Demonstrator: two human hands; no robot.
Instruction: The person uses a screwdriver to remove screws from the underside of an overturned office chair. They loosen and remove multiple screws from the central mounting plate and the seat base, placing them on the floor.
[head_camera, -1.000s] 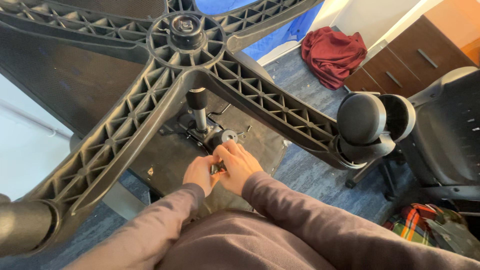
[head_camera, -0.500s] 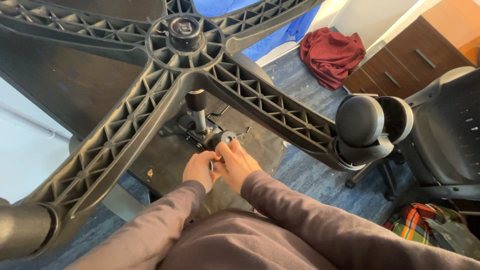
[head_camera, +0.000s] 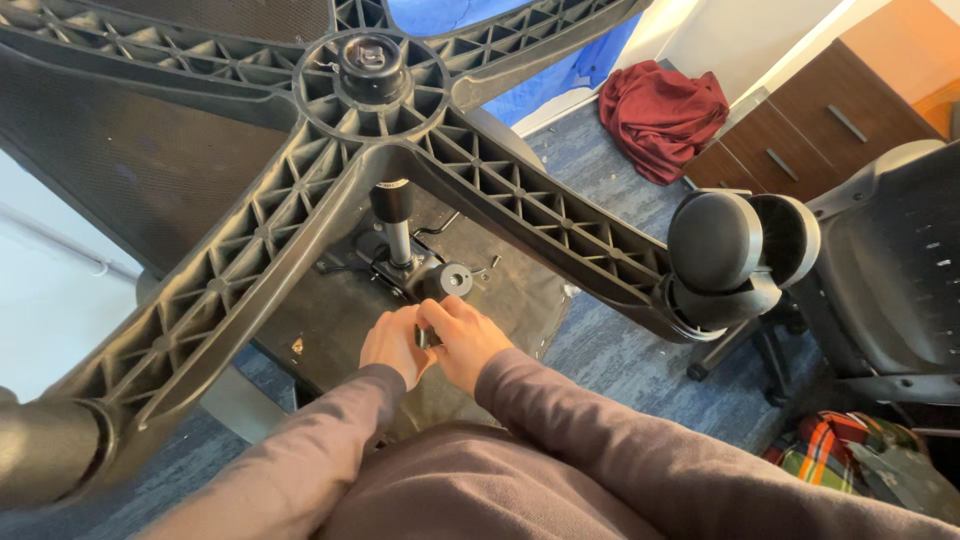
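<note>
An office chair lies upside down in front of me, its black ribbed star base (head_camera: 380, 110) up close. Below the base the gas cylinder (head_camera: 396, 225) runs down into the metal seat mechanism (head_camera: 425, 275) on the dark seat underside (head_camera: 330, 320). My left hand (head_camera: 392, 343) and my right hand (head_camera: 465, 340) meet just below the mechanism, fingers pinched together on a small dark part (head_camera: 428, 336) between them. A round knob (head_camera: 457, 279) sits just above my fingers. Both arms wear brown sleeves.
A black caster wheel (head_camera: 735, 245) hangs at the end of the right leg. Another black chair (head_camera: 890, 280) stands at right. A red cloth (head_camera: 665, 110) lies on blue carpet by brown drawers (head_camera: 810, 130). A plaid bag (head_camera: 850, 455) sits bottom right.
Both hands have slid slightly down and away from the round knob, staying pinched together. The view has shifted a little.
</note>
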